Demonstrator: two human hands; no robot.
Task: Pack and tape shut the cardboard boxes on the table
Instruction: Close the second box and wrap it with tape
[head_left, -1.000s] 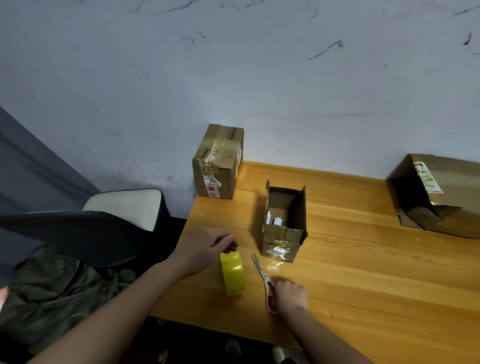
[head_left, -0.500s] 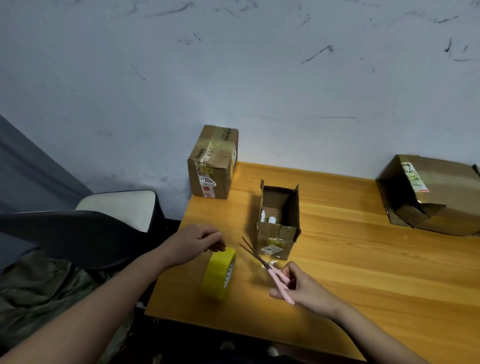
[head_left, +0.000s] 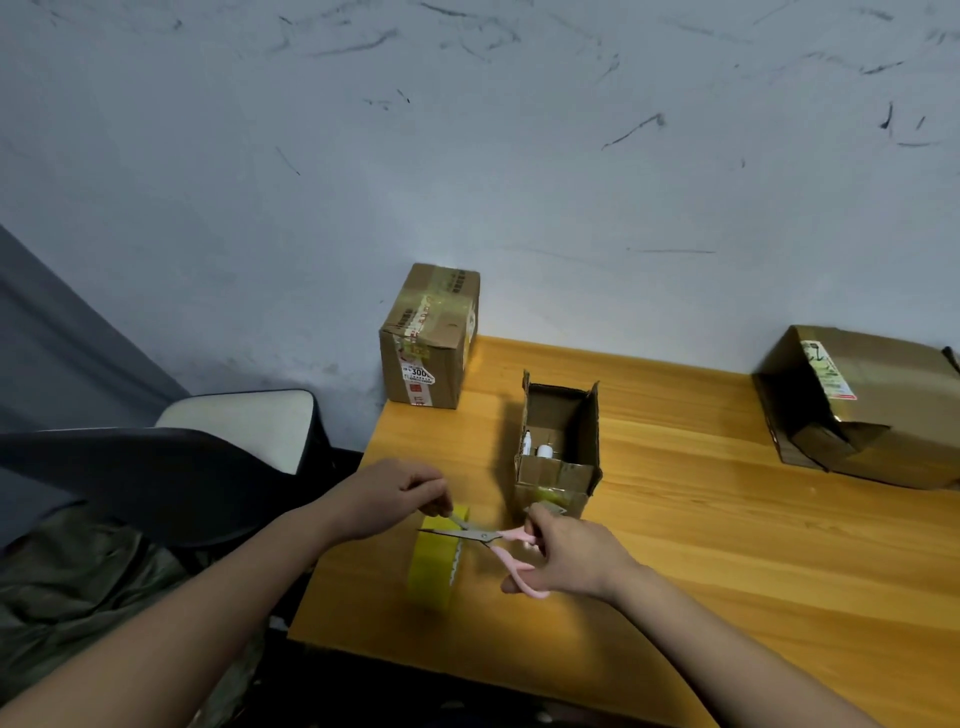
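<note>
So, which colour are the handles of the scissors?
Pink, on the scissors in the right hand; head view.

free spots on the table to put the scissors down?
Bare wood between the open box and the big box, and the near-right table. Crowded at the near-left corner: both hands, tape roll, scissors. A smaller gap lies between the taped box and open box.

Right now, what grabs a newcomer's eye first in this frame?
The two hands at the table's near left edge: the right hand works pink scissors across a yellow tape roll while the left hand pinches at the roll's top. Just behind stands a small open box with white items inside; a taped box sits at the back corner.
</note>
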